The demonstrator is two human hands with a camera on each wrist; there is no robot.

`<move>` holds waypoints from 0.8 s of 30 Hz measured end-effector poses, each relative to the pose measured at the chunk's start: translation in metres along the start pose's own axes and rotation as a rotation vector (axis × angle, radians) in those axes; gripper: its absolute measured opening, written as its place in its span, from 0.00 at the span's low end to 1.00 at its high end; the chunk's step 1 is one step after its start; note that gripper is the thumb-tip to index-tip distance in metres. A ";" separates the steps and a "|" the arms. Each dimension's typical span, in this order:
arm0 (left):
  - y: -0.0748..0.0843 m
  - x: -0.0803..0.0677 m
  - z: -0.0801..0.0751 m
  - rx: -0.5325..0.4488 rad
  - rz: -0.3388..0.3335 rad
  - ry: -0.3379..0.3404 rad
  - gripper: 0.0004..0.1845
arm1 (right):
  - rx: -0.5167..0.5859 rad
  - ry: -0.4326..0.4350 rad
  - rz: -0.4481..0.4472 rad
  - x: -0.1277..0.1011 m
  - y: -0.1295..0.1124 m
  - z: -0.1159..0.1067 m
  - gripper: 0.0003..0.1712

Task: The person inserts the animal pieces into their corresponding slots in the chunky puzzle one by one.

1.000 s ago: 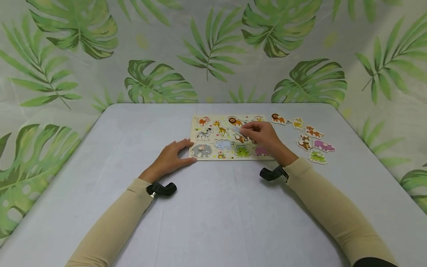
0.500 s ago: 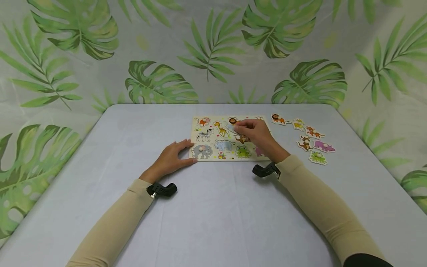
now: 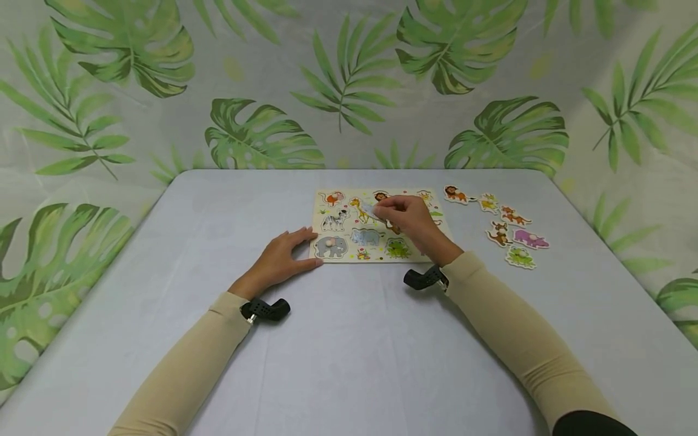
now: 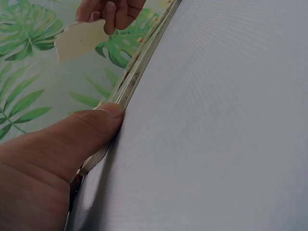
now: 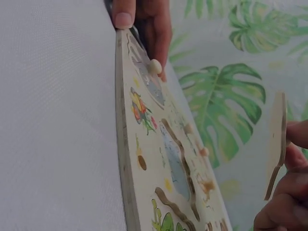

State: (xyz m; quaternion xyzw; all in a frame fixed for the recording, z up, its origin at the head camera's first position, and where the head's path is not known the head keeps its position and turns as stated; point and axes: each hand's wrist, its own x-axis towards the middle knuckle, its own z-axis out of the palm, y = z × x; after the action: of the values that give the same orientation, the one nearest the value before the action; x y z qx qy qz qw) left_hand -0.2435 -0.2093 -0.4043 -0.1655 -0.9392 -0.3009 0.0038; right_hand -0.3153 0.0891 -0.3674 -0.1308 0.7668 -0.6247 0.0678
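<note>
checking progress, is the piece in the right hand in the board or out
Out. The right hand pinches the piece clear above the board; a gap shows between them.

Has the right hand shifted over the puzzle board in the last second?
Yes. The right hand slid left across the puzzle board, holding a flat piece.

I can read no text, label, brand, number or sign in any view. The puzzle board (image 3: pixel 322 227) near the table's (image 3: pixel 349 339) far edge carries only animal pictures, and the loose pieces (image 3: pixel 504 227) toward the right edge likewise.
</note>
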 end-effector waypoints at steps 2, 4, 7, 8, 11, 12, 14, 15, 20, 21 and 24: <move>0.000 0.001 0.001 0.000 0.006 -0.003 0.36 | -0.011 0.001 0.003 -0.001 0.002 0.000 0.17; 0.000 0.001 0.002 -0.001 0.009 0.000 0.36 | -0.035 -0.002 0.005 -0.002 0.003 0.000 0.16; -0.001 0.001 0.002 -0.001 0.005 0.003 0.36 | -0.080 -0.010 0.007 -0.002 0.004 0.002 0.15; -0.001 0.001 0.002 -0.002 0.002 0.003 0.36 | -0.089 -0.015 0.004 -0.002 0.005 0.003 0.16; -0.002 0.001 0.001 -0.002 0.001 -0.001 0.36 | -0.123 -0.032 0.000 -0.002 0.006 0.007 0.17; -0.002 0.000 0.001 -0.003 0.002 -0.003 0.36 | -0.136 -0.028 0.004 -0.002 0.007 0.008 0.17; -0.002 0.001 0.001 -0.002 0.007 -0.003 0.36 | -0.160 -0.030 0.009 -0.001 0.010 0.010 0.19; -0.002 0.001 0.001 -0.002 0.009 -0.003 0.36 | -0.174 -0.031 0.015 -0.001 0.011 0.011 0.19; -0.003 0.001 0.001 -0.006 0.015 0.001 0.36 | -0.186 -0.039 0.029 -0.001 0.015 0.016 0.18; -0.003 0.002 0.001 -0.007 0.016 0.001 0.36 | -0.189 -0.039 0.030 -0.001 0.015 0.016 0.17; -0.003 0.002 0.001 -0.015 0.020 0.002 0.35 | -0.195 -0.040 0.028 -0.001 0.017 0.016 0.17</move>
State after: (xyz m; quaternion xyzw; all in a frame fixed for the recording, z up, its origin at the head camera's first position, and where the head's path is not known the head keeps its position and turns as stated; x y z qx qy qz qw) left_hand -0.2457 -0.2100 -0.4067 -0.1747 -0.9351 -0.3081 0.0065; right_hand -0.3118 0.0772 -0.3871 -0.1383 0.8241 -0.5436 0.0788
